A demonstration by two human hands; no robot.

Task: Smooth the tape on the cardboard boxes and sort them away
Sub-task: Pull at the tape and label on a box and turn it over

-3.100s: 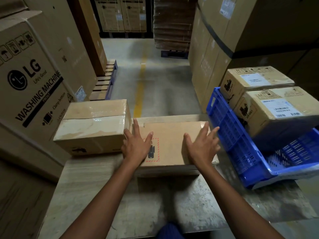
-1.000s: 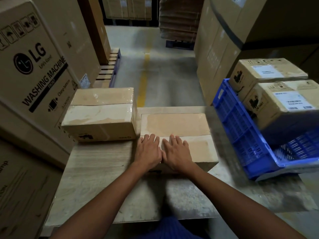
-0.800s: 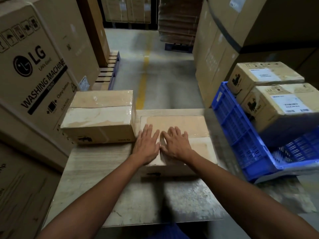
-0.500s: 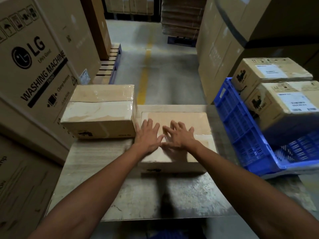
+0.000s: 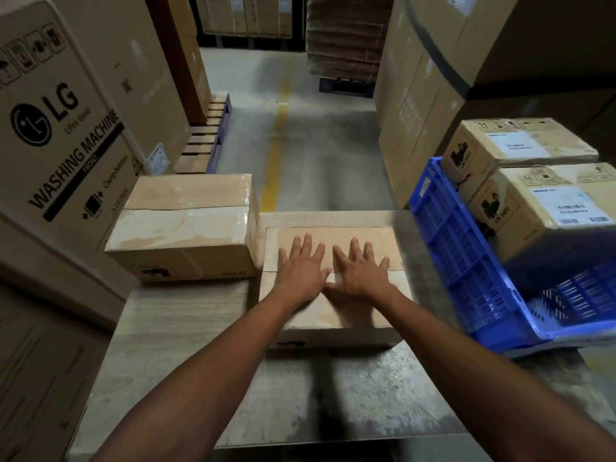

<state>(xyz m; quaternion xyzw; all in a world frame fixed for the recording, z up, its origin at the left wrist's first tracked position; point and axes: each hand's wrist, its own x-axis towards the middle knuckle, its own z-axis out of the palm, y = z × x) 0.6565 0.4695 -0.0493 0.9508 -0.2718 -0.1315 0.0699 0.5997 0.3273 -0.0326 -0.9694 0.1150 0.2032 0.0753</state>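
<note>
A person's left hand and right hand lie flat and spread, gripping nothing, palms down side by side on the top of a cardboard box resting toward the far right edge of a worn table. Half a second earlier the hands sat nearer the box's front half with thumbs touching; they have since slid toward its far edge, fingers fanned wider across the strip of tape that runs across the lid. That sweep suggests the smoothing pass on this box is well advanced, though the sorting appears not yet begun. A second taped box stands at the table's far left corner, just beside the first and apparently awaiting its turn. Off the right edge, a blue plastic crate tilts under two labelled cartons, the likely destination once the tape lies flat.
</note>
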